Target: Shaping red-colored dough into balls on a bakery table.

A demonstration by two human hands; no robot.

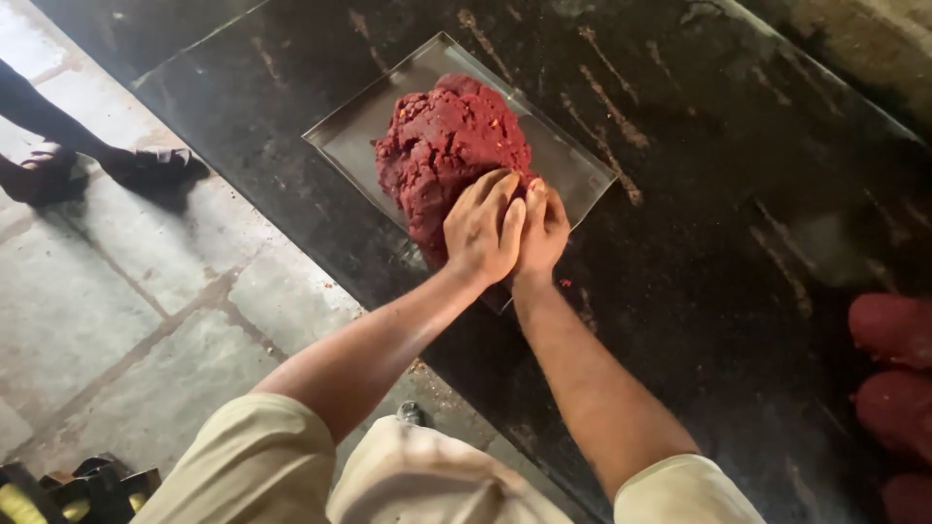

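Beige sleeves (291,466) sit closest to the lens, and from them our two forearms run up to the work. We place the left hand (482,228) and the right hand (541,231) side by side, touching each other, palms down and fingers flat on the near flank of the red lump (447,146). Neither hand is closed around anything; both press, with the fingers lying together rather than spread.

The red lump is a coarse, grainy mound with small pale flecks. It rests on a square metal tray (364,121), which sits cornerwise on the dark stone counter (738,194). The lump covers the middle of the tray and reaches toward its near corner.

To do this press well, we judge the following points to matter:

1. Keep both palms low on the flank, so the force goes into the mass and not across it.
2. Keep the hands joined, so no seam opens between them.
3. Push toward the tray centre; a push along the counter may slide the tray.
4. Keep material off the near corner, where it could spill.

More smooth red lumps (893,378) lie at the right edge of the counter, well apart from the tray. Another person's sandalled feet (97,165) stand on the tiled floor (126,320) to the left.
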